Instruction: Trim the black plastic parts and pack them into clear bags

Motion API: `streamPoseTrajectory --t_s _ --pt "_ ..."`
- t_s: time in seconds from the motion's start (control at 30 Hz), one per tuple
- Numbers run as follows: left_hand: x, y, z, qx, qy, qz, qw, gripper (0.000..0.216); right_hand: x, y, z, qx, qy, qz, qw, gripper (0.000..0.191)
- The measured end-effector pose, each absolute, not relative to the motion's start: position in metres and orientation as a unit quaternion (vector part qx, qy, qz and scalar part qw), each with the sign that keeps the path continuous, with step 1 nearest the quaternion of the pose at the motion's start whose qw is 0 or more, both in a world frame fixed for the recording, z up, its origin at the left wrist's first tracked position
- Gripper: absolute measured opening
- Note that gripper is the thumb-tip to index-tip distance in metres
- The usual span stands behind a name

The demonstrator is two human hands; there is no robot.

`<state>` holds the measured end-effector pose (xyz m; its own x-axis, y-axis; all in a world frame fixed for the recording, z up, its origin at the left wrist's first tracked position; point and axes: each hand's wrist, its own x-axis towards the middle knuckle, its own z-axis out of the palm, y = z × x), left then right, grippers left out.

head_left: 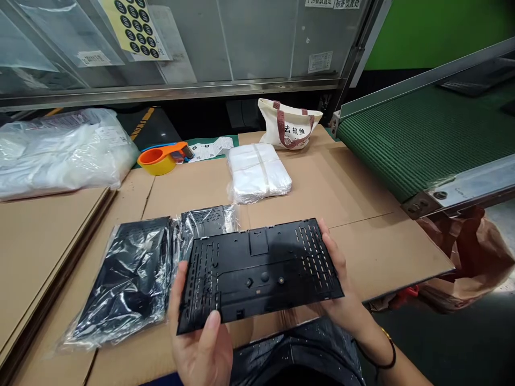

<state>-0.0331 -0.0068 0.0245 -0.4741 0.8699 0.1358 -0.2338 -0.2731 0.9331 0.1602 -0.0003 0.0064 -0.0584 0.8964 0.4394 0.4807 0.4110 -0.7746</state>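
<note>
My left hand (201, 343) and my right hand (341, 300) hold a flat black plastic panel (257, 271) by its two short ends, above the cardboard. The panel has rows of slots, a few round bosses and a square recess. Just beyond my left hand lie two black items sealed in clear plastic bags (124, 284), one large and one (205, 222) partly behind the held panel. Both rest on a cardboard sheet (322, 187), and the panel hides part of the farther bag.
A green conveyor belt (426, 139) in a metal frame runs along the right, above a brown paper bag (470, 257). Farther back are a bundle of clear bags (257, 174), an orange-and-yellow tape dispenser (159, 160), a canvas tote (287, 123) and a large white plastic bundle (60, 155).
</note>
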Motion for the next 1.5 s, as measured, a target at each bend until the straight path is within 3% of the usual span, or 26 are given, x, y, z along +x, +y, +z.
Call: streamPoseTrajectory --t_s 0.4,0.67,0.87,1.1,1.2,1.37,1.43,1.5 --pt "-0.031 -0.009 0.019 0.383 0.481 0.708 0.347 0.059 0.157 0.008 -0.005 -0.49 -0.639 0.299 0.513 0.079" --pt "-0.029 -0.009 0.017 0.42 0.488 0.689 0.333 0.06 0.162 0.012 -0.011 -0.507 -0.619 0.301 0.52 0.071" --pt "-0.033 -0.005 0.01 0.473 0.464 0.675 0.326 0.065 0.175 0.013 -0.02 -0.509 -0.639 0.303 0.49 0.053" --pt "-0.065 0.025 0.021 0.672 0.532 0.496 0.137 0.058 0.191 0.006 -0.008 -0.468 -0.655 0.38 0.456 0.026" --pt "-0.069 0.054 0.046 0.728 0.523 0.431 0.105 0.05 0.195 0.007 -0.007 -0.514 -0.582 0.401 0.487 0.017" --pt "-0.053 0.126 0.071 0.8 0.544 0.252 0.023 0.039 0.208 0.012 -0.021 -0.636 -0.386 0.362 0.561 0.037" --pt "-0.043 0.158 0.067 0.824 0.549 0.129 -0.055 0.036 0.213 0.012 -0.026 -0.626 -0.336 0.363 0.602 0.041" --pt "-0.033 0.186 0.057 0.838 0.532 0.09 -0.078 0.03 0.216 0.01 -0.03 -0.601 -0.304 0.38 0.635 0.039"
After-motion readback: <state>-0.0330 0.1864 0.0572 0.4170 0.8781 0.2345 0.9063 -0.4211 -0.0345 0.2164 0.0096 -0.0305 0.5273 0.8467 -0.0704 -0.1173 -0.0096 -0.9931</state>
